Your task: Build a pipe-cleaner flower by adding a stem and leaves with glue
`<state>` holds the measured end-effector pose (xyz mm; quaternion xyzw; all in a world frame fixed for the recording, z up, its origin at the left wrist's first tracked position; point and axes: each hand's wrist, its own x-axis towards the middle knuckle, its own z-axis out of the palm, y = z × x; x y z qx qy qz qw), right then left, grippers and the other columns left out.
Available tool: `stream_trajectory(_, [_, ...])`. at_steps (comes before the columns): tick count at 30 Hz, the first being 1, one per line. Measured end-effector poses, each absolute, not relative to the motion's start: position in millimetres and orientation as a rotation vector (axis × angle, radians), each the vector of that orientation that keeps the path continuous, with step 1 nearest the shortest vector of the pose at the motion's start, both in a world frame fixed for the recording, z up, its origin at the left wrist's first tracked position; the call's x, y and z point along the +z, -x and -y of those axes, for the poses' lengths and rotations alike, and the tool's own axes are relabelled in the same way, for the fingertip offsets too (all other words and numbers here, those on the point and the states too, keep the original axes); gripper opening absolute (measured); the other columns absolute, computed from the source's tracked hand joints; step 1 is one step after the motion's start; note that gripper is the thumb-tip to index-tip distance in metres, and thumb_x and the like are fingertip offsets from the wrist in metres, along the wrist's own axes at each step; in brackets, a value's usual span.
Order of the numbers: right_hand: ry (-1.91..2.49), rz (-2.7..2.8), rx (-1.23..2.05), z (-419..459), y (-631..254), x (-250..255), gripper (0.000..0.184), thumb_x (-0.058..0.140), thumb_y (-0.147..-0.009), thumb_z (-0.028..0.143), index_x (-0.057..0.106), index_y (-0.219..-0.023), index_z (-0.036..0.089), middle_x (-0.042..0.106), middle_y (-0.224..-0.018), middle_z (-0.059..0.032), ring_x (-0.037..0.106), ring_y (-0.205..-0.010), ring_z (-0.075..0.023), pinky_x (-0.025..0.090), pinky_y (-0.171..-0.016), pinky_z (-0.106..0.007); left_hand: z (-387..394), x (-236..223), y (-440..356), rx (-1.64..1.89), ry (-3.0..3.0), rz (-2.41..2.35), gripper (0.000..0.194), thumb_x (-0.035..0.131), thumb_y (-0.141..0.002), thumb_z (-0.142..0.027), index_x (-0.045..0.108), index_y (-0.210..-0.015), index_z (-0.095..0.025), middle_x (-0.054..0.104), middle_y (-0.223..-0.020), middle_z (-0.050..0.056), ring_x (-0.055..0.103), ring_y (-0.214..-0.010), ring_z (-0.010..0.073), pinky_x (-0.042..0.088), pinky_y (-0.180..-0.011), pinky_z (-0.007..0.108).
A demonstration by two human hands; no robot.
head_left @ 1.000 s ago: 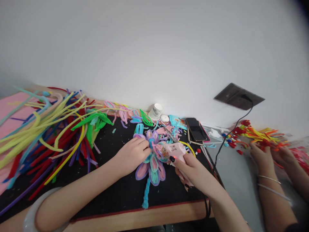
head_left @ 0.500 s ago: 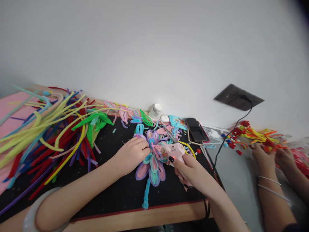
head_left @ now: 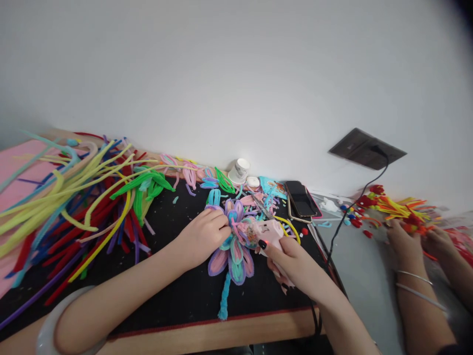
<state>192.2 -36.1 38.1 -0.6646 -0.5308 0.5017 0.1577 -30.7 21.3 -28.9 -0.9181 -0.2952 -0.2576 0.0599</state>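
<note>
A flower made of pipe cleaners (head_left: 236, 254), with purple, pink and turquoise looped petals and a twisted blue stem, lies on the black mat (head_left: 177, 301). My left hand (head_left: 207, 231) is closed on its upper left petals, fingertips near the centre. In my right hand (head_left: 291, 261) is a pink glue gun (head_left: 270, 231) with a small red light glowing on it. Its nozzle end points left at the flower's centre, and I cannot tell whether the tip touches. Scissors (head_left: 263, 207) lie behind the flower, partly covered by pipe-cleaner pieces.
A heap of colourful pipe cleaners (head_left: 99, 207) covers the left side. Along the wall stand a paper cup (head_left: 239, 170), a white case (head_left: 253, 182) and a phone (head_left: 301, 199). A black cord (head_left: 342, 217) hangs from the wall socket (head_left: 367, 148). At right, another person's hands (head_left: 406, 241) hold red-orange pieces.
My hands, the flower and the glue gun stay almost in place. The view shifts very slightly, and the other person's hands move a little.
</note>
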Motion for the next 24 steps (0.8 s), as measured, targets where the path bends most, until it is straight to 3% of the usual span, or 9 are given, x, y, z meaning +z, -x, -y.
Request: stream_trajectory(24, [1.963, 1.549, 1.32, 37.4, -188.7, 38.1, 0.032, 0.049, -0.086, 0.042, 0.038, -0.065, 0.021, 0.045, -0.05, 0.0062, 0.042, -0.038, -0.0069, 0.031, -0.036, -0.019, -20.7, -26.5, 33.6, -0.941, 2.848, 1.011, 0.025, 0.044, -0.094, -0.021, 0.068, -0.087, -0.017, 0.065, -0.081, 0.005, 0.056, -0.081, 0.0176, 0.045, -0.077, 0.032])
